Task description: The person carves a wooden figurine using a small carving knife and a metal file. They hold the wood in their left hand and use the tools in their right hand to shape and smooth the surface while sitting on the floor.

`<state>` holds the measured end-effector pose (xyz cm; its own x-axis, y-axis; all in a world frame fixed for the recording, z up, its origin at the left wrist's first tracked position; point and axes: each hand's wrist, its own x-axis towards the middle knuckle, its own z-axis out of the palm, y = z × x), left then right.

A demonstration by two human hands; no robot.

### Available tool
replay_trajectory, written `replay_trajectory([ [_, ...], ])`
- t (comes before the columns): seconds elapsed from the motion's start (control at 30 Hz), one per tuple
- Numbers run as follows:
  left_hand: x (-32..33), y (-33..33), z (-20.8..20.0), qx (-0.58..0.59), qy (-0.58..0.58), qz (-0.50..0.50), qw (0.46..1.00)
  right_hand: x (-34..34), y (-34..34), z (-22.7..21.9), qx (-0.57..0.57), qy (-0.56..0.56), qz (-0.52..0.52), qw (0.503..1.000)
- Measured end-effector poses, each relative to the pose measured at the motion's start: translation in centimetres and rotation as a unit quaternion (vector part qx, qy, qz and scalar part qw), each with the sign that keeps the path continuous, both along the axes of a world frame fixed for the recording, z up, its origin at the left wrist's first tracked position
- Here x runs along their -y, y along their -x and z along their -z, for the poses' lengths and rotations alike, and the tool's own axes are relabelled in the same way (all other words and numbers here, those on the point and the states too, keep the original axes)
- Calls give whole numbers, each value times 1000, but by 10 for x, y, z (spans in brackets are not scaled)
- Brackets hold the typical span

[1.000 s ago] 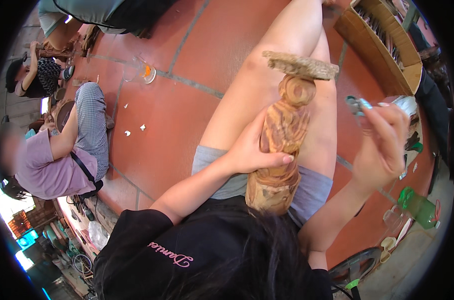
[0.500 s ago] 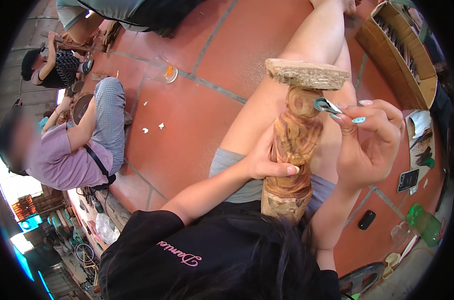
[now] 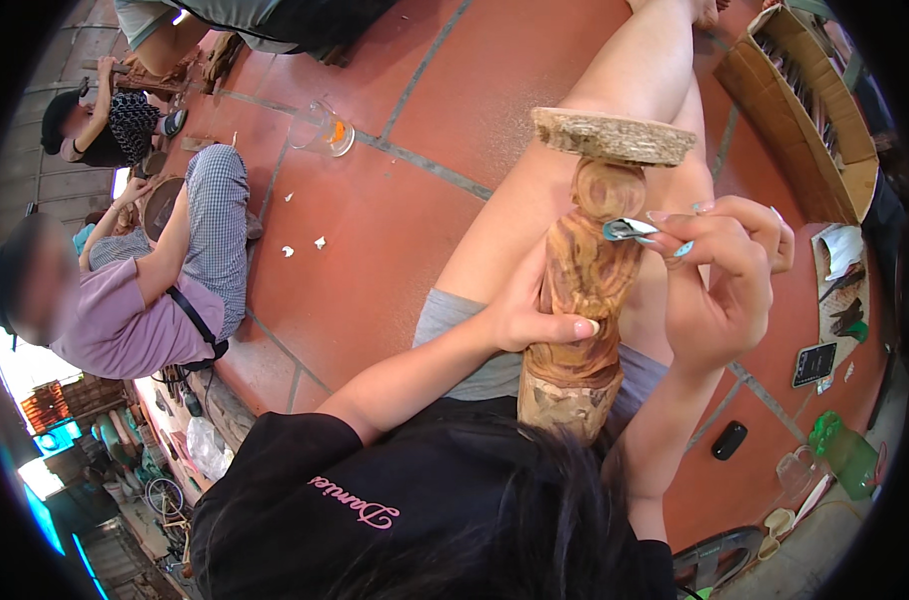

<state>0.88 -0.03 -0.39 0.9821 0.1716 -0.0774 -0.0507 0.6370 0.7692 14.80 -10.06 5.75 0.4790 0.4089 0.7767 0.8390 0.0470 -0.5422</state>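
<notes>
Right of centre, the left grip (image 3: pixel 530 325) curls round the middle of the carving (image 3: pixel 587 265), while the right grip (image 3: pixel 723 275) pinches a scrap (image 3: pixel 623 230), seemingly touching its upper part.

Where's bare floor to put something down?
Red tile floor looks bare between the white scraps and the legs, and from the clear cup toward those legs. The right side is crowded: cardboard box, green bottle, black oval object.

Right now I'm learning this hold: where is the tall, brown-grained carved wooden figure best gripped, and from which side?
Probably the thick middle of the figure, from the left: the left hand wraps there, below the overhanging flat, rough brown slab, opposite the right hand.
</notes>
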Motion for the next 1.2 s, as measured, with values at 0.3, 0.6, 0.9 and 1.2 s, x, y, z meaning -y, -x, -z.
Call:
replay_trajectory([
  [0.3, -1, -1, -3, -11, -17, 6, 1000, 2, 5, -5, 7, 44, 38, 998],
  [0.6, 1, -4, -2, -5, -24, 1, 1000, 5, 3, -9, 56, 85, 74, 992],
  [0.9, 2, -3, -1, -4, -36, -12, 999, 4, 5, -12, 43, 70, 83, 993],
  [1.2, 1, -4, -1, -6, -41, -10, 999, 6, 5, -8, 32, 64, 93, 993],
])
